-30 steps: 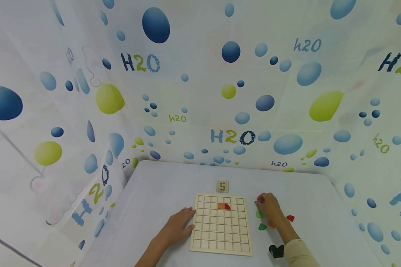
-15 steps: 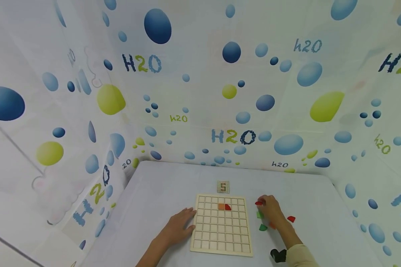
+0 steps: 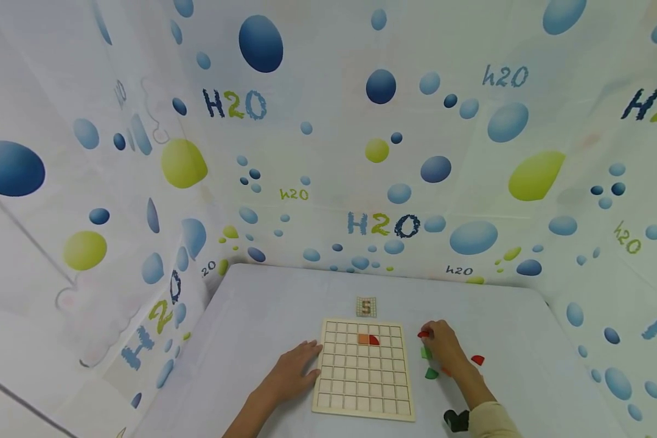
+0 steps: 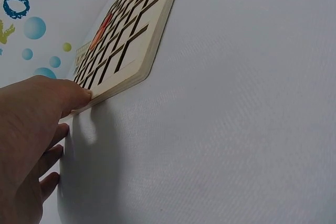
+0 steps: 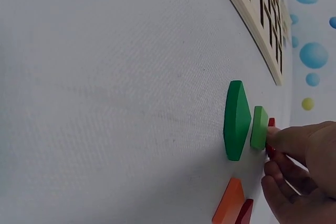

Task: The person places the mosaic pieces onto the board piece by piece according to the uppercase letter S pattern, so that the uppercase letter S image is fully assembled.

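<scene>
A pale wooden grid board (image 3: 364, 384) lies on the white table. In its upper rows an orange square tile (image 3: 364, 339) and a red quarter-circle tile (image 3: 374, 340) sit side by side in neighbouring cells. My left hand (image 3: 291, 370) rests along the board's left edge, and in the left wrist view the thumb (image 4: 79, 95) touches the wooden rim. Right of the board, my right hand (image 3: 444, 342) pinches another red tile (image 3: 423, 334) between thumb and fingers. A light green tile (image 5: 259, 128) is just beside the fingertips, with a dark green tile (image 5: 237, 120) nearer the wrist camera.
An orange tile (image 5: 229, 203) lies partly under the right hand, and one more red tile (image 3: 477, 359) lies to its right. A small card with an S pattern (image 3: 366, 307) is behind the board. A black object (image 3: 456, 420) is beside the right sleeve. A printed curtain (image 3: 328, 134) surrounds the table.
The red tile in my right hand shows more clearly now, turned up between the fingertips. That hand has shifted only slightly. My left hand stays against the board.
</scene>
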`<state>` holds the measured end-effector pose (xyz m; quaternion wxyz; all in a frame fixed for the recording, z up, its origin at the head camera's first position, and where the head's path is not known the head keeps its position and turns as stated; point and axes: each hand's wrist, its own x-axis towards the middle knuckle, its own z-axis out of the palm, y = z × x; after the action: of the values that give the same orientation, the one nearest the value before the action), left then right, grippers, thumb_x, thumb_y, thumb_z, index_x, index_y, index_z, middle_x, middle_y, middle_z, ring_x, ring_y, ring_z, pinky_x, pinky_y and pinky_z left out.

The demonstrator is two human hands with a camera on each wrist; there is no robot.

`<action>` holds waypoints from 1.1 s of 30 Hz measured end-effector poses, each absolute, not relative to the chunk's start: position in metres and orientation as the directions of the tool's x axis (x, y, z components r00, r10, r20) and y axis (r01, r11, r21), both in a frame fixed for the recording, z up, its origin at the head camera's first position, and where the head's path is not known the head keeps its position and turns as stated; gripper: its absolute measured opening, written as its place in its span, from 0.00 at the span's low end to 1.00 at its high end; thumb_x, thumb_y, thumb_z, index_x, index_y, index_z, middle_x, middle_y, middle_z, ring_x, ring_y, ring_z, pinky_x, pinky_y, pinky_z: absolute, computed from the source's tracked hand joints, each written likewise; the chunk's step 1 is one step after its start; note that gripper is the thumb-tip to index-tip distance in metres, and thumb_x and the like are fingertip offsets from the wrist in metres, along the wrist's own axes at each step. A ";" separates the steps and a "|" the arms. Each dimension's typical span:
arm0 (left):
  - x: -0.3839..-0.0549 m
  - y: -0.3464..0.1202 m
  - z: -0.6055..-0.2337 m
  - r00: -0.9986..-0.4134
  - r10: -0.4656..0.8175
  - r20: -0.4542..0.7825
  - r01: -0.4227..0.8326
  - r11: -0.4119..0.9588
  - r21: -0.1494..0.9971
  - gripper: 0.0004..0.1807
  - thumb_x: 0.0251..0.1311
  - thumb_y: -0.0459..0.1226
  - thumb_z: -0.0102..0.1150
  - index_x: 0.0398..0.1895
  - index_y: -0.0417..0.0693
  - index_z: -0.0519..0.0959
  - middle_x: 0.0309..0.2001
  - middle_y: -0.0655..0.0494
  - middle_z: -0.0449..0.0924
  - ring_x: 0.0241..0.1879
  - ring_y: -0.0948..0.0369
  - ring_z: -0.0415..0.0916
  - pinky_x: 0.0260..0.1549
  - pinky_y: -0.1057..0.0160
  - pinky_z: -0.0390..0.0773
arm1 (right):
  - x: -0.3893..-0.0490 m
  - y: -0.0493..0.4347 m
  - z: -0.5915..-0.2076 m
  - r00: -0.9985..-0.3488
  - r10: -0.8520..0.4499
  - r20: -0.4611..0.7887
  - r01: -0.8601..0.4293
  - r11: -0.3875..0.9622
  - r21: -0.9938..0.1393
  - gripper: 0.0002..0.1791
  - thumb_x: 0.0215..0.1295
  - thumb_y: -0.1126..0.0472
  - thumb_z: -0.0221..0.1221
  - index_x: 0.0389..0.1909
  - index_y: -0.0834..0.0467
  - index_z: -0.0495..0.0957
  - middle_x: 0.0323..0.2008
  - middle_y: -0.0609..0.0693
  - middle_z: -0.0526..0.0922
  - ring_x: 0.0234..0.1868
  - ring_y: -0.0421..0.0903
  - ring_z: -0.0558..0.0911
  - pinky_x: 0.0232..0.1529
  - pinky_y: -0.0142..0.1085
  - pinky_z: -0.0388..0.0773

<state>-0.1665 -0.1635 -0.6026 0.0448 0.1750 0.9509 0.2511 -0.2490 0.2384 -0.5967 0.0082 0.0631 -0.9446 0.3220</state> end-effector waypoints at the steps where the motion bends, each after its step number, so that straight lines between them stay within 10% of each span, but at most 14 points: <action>1: -0.167 -0.164 -0.603 -0.935 0.355 0.004 0.311 0.812 0.493 0.32 0.73 0.46 0.63 0.76 0.48 0.70 0.77 0.46 0.70 0.77 0.41 0.65 0.70 0.32 0.70 | -0.249 0.238 -0.596 -0.992 -0.114 0.056 -0.125 0.788 -0.603 0.08 0.67 0.72 0.66 0.45 0.69 0.83 0.40 0.58 0.79 0.41 0.51 0.79 0.47 0.49 0.83; 33: -0.167 -0.163 -0.602 -0.939 0.344 -0.002 0.297 0.811 0.504 0.32 0.71 0.46 0.64 0.76 0.49 0.71 0.77 0.46 0.70 0.77 0.42 0.66 0.71 0.33 0.69 | -0.258 0.142 -0.585 -0.937 -0.335 0.101 -0.316 0.685 -0.657 0.07 0.69 0.71 0.66 0.46 0.65 0.85 0.44 0.52 0.79 0.44 0.47 0.81 0.45 0.43 0.85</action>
<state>-0.1670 -0.1625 -0.6022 0.0465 0.1686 0.9504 0.2571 -0.2576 0.1422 -0.5854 -0.0134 0.1773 -0.9177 0.3552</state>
